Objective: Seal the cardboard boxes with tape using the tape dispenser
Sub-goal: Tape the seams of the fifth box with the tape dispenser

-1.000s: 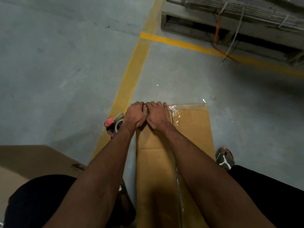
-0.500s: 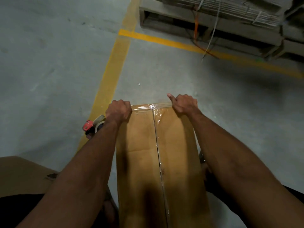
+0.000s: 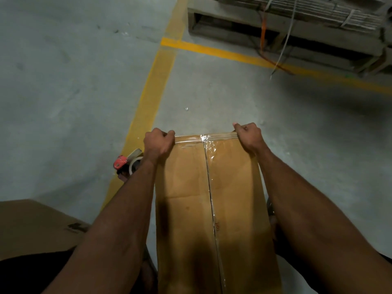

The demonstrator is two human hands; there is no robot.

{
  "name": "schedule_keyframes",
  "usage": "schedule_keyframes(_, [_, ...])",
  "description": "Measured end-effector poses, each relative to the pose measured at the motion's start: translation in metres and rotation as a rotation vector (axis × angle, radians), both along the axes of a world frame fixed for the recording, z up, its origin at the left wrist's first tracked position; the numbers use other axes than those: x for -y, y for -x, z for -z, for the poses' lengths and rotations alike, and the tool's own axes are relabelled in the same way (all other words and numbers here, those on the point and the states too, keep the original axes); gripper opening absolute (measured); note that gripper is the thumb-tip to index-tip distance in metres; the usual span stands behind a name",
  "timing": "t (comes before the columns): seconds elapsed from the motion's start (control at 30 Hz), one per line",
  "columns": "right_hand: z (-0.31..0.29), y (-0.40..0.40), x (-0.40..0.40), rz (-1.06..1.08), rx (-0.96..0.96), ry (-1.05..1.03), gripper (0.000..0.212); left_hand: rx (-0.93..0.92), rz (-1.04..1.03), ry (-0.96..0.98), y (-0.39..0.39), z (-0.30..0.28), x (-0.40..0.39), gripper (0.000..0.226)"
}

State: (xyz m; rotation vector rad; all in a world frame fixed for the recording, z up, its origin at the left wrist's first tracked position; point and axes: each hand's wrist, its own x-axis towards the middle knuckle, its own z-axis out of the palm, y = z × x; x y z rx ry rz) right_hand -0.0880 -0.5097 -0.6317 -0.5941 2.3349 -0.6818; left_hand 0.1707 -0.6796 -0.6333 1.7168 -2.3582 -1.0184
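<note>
At about eight o'clock from the box's far edge, the tape dispenser [image 3: 126, 164] lies on the floor, just beside the left hand [image 3: 158, 143] and partly hidden by that forearm. That hand is curled over the far left corner of the cardboard box [image 3: 214, 200], fingers pressing the cross strip of tape [image 3: 206, 137]. The box's long axis runs six to twelve, its centre seam taped. At two o'clock the right hand [image 3: 248, 135] grips the opposite corner likewise — so the left hand is likely the nearer for retrieving the dispenser.
</note>
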Motion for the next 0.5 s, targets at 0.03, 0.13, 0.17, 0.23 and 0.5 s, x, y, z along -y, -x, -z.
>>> schedule_keyframes(0.03, [0.0003, -0.0005, -0.0007, -0.001, 0.004, 0.002, 0.056, -0.004, -0.007, -0.002, 0.0002, 0.0005, -0.0007, 0.047])
schedule_keyframes(0.13, [-0.0008, -0.0013, 0.0002, -0.007, 0.016, 0.005, 0.054, -0.016, -0.024, -0.022, -0.0001, -0.0011, -0.0004, 0.048])
schedule_keyframes(0.17, [-0.001, -0.0015, 0.0005, -0.009, 0.015, 0.005, 0.053, -0.022, -0.026, -0.019, -0.0001, -0.0011, -0.0005, 0.048])
schedule_keyframes(0.23, [-0.0031, -0.0021, 0.0009, -0.007, 0.014, 0.011, 0.053, -0.019, -0.031, -0.016, 0.0004, -0.0019, -0.0012, 0.049])
schedule_keyframes(0.5, [0.0001, -0.0025, -0.0006, -0.01, 0.014, 0.001, 0.06, -0.018, 0.025, 0.053, -0.0005, -0.0039, -0.0052, 0.052])
